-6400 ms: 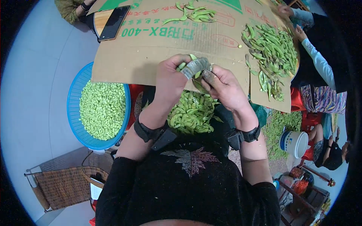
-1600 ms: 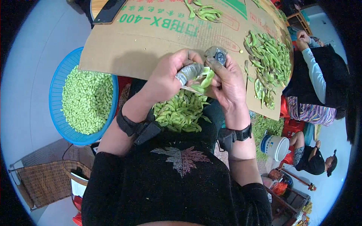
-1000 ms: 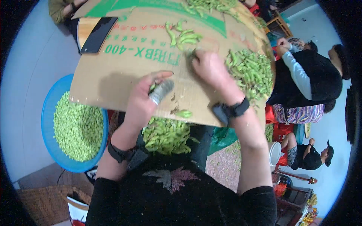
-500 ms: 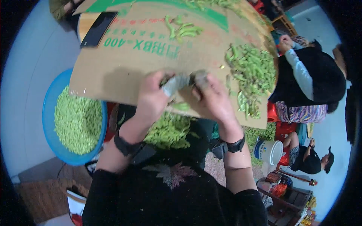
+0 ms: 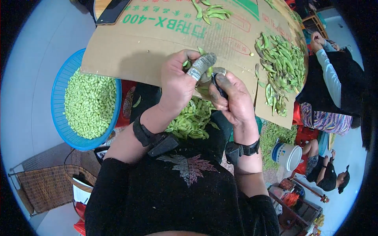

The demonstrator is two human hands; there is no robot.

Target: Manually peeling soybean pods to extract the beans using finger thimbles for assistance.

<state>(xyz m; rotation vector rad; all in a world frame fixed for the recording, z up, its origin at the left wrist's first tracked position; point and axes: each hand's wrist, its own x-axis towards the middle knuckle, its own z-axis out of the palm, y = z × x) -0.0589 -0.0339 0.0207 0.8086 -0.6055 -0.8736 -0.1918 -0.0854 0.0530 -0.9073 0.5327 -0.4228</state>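
Observation:
My left hand (image 5: 177,78) is closed round a few green bean pods (image 5: 202,51); a grey knitted cover (image 5: 202,66) wraps its thumb. Close beside it, my right hand (image 5: 238,96) pinches a small black object (image 5: 219,85) between thumb and fingers, its kind unclear. Both hands are over the near edge of a cardboard sheet (image 5: 138,43). Below them, a heap of green pods (image 5: 193,120) lies in my lap. To the right on the cardboard is a pile of whole pods (image 5: 283,63), and a smaller bunch (image 5: 212,12) lies farther off.
A blue plastic basket (image 5: 58,106) full of shelled beans stands at the left. A dark phone (image 5: 113,11) rests at the table's far left. Other people (image 5: 330,78) sit at the right, near a white bucket (image 5: 289,156). A woven chair (image 5: 43,185) is at lower left.
The view has shifted, so the table sits higher and farther right. My hands have drawn closer together, and green pods now show in my left hand.

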